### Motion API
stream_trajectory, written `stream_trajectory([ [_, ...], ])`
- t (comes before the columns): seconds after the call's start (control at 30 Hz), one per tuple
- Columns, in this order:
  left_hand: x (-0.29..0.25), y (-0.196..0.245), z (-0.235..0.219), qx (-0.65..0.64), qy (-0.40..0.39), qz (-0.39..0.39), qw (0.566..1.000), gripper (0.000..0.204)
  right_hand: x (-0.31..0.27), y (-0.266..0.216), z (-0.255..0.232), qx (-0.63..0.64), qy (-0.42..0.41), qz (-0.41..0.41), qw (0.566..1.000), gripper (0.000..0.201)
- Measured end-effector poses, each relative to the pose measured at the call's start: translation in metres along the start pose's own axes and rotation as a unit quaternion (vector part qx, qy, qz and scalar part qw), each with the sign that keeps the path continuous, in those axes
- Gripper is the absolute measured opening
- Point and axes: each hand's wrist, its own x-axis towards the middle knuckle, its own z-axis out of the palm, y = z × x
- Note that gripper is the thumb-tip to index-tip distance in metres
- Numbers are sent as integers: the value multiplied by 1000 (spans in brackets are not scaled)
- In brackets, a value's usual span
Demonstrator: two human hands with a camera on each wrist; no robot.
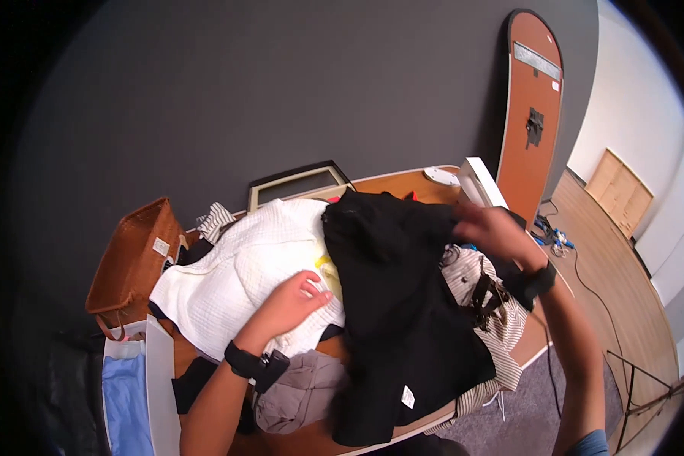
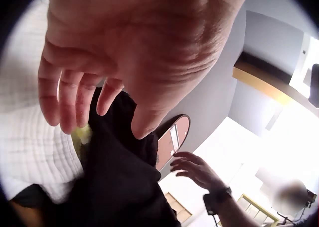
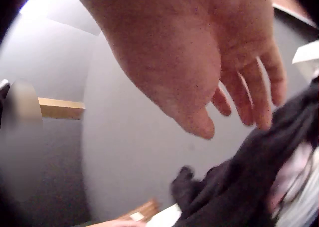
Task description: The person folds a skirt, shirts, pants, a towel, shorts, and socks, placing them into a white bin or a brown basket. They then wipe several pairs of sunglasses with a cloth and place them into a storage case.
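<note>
A black garment point(image 1: 406, 304) with a small white tag lies spread over the middle of the table, one sleeve stretching toward my right hand point(image 1: 495, 234). That hand is slightly blurred, its fingers loosely bent and holding nothing, at the sleeve's end. In the right wrist view its fingertips point(image 3: 261, 120) overlap the edge of the black cloth. My left hand point(image 1: 295, 302) hovers by a white crinkled garment point(image 1: 243, 251), fingers relaxed, with nothing in them. Beside it a bit of yellow-green cloth point(image 1: 329, 275) shows between the white and black garments.
Striped cloth point(image 1: 501, 323) lies on the right, a grey-brown cloth point(image 1: 300, 391) at the front. On the left stand a wicker basket point(image 1: 129, 251) and a white box point(image 1: 159, 372) holding blue cloth. An empty frame point(image 1: 262, 196) and white box point(image 1: 480, 182) sit toward the back.
</note>
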Motion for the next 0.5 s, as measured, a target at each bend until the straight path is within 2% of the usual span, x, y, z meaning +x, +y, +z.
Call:
stream_trajectory([
  [0.03, 3, 1, 1, -3, 11, 3, 1000, 41, -20, -15, 20, 6, -48, -51, 998, 37],
  [0.07, 6, 2, 3, -4, 26, 8, 1000, 38, -44, -46, 35, 53, -145, 20, 988, 37],
  [0.1, 6, 6, 6, -7, 22, 11, 1000, 38, -66, -65, 50, 62, -195, 5, 979, 40],
  [0.13, 3, 11, 10, -18, -30, 8, 999, 32, -87, -73, 69, 96, -209, -44, 972, 44],
  [0.17, -1, 18, 14, -29, -81, 5, 996, 27, -104, -72, 92, 122, -250, -27, 960, 49],
  [0.2, -13, 29, 19, -30, -138, -19, 990, 31, -118, -79, 108, 159, -262, -30, 952, 52],
  [0.27, -40, 53, 31, 64, -261, -6, 963, 37, -136, -83, 137, 183, -294, 15, 938, 51],
  [0.33, -64, 57, 50, 191, -308, 5, 932, 41, -142, -77, 161, 156, -259, 25, 953, 40],
  [0.4, -76, 55, 65, 164, -349, 32, 922, 39, -144, -67, 167, 201, -239, 49, 949, 33],
  [0.43, -79, 50, 70, 76, -370, -9, 926, 37, -145, -66, 167, 243, -223, 72, 941, 29],
  [0.5, -78, 46, 71, 45, -382, 11, 923, 36, -150, -70, 155, 299, -139, 72, 941, 20],
])
